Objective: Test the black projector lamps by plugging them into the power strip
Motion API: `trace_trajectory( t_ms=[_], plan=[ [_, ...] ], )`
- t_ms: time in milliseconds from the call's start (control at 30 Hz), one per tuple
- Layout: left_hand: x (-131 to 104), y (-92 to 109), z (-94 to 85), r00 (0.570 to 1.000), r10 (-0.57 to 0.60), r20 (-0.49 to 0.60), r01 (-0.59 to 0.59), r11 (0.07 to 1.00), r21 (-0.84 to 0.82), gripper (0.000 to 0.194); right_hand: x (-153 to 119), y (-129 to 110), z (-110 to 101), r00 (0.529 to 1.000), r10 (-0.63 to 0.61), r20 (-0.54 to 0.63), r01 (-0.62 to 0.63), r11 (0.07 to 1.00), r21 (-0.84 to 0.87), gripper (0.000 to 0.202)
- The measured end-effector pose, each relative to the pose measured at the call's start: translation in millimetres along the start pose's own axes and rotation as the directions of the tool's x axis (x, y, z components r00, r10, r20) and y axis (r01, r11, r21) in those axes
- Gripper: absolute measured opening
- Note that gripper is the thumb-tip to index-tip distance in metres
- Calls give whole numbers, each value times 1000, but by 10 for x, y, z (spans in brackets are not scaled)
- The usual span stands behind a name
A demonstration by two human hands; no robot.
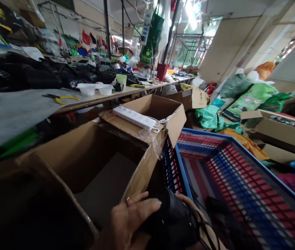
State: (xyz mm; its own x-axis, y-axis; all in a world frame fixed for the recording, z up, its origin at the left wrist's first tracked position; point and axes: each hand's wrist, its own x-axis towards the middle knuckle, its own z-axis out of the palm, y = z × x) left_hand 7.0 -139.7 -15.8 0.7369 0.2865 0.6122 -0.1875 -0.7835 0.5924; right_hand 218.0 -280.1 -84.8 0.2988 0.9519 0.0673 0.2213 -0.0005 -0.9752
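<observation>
A glossy black item (pixel 174 218) with thin black cords is between my hands at the bottom of the view; its kind is hard to tell. My left hand (pixel 133 215), with a ring on one finger, presses its left side. Around its far right side curls my right hand (pixel 187 201), mostly hidden behind the item and its cords. Just left of my hands is an open cardboard box (pixel 142 175), its visible floor bare. To the right stands a blue-rimmed plastic crate (pixel 185 170) with a striped lining and a dark object inside.
A white power strip (pixel 135 118) lies on a flap of a second cardboard box (pixel 177 119) ahead. On the workbench at left are yellow-handled pliers (pixel 60 99), white tubs (pixel 86 89) and heaped black goods (pixel 33 73). Green sacks (pixel 253 100) and another box (pixel 282 132) are at right.
</observation>
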Motion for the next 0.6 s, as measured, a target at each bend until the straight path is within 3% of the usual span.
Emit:
trace_trajectory(
  t_ms=[67, 167, 267, 367, 467, 533, 600],
  plan=[
    [-3, 53, -50, 980, -199, 18, 200, 977, -77, 56, -96, 24, -63, 999, 42, 29, -39, 994, -97, 70],
    [-7, 88, -73, 905, -414, 100, 426, 883, -196, 61, -232, 66, -150, 993, 108, 38, -105, 992, -68, 70],
    [21, 109, -67, 818, -484, 312, 566, 776, -279, 75, -378, 24, -212, 989, 140, 49, -142, 989, 30, 68],
    [78, 164, -7, 759, -469, 452, 622, 726, -292, 73, -571, -165, -261, 992, 117, 52, -116, 993, -14, 87],
    [89, 200, 159, 752, -429, 500, 596, 768, -237, 56, -882, -458, -333, 989, 144, 42, -142, 989, -43, 89],
    [36, 169, 301, 812, -280, 512, 434, 876, -209, 52, -1206, -638, -446, 974, 226, -4, -226, 974, -31, 80],
    [-39, 79, 427, 891, -78, 447, 180, 965, -191, 59, -1678, -747, -651, 923, 348, -165, -364, 928, -80, 79]
  ],
)
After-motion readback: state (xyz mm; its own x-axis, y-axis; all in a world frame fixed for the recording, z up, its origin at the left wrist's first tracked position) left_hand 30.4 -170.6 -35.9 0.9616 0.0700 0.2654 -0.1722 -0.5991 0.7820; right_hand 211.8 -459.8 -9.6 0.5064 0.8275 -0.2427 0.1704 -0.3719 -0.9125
